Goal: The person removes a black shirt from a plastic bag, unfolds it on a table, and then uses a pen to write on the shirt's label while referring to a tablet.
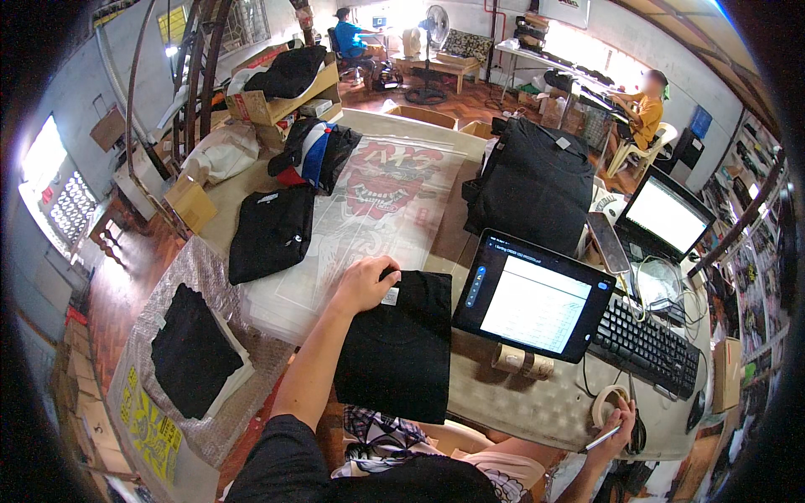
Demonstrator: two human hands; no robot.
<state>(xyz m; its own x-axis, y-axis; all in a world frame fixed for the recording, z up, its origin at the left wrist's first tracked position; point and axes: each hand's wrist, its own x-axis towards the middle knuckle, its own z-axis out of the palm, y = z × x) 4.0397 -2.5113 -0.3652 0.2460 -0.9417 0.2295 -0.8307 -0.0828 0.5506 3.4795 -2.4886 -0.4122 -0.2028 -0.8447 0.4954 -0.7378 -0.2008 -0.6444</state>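
My left hand (pixel 365 287) is closed at the top edge of a folded black T-shirt (pixel 394 352), its thumb and fingers gripping the cloth by the pale neck label. The shirt lies in front of me at the near edge of the table. At lower right, my right hand (pixel 619 426) is closed around a slim white pen (pixel 602 438), beside a roll of tape (pixel 605 406). A tablet (pixel 535 293) with a lit document page is propped just right of the shirt. Clear printed film sheets (pixel 381 193) spread beyond my left hand.
Another folded black shirt (pixel 272 230) lies at left, and a tall black shirt stack (pixel 537 180) stands behind the tablet. A keyboard (pixel 646 339) and a laptop (pixel 667 210) fill the right side. More black shirts (pixel 197 352) rest on bubble wrap. Two people sit far back.
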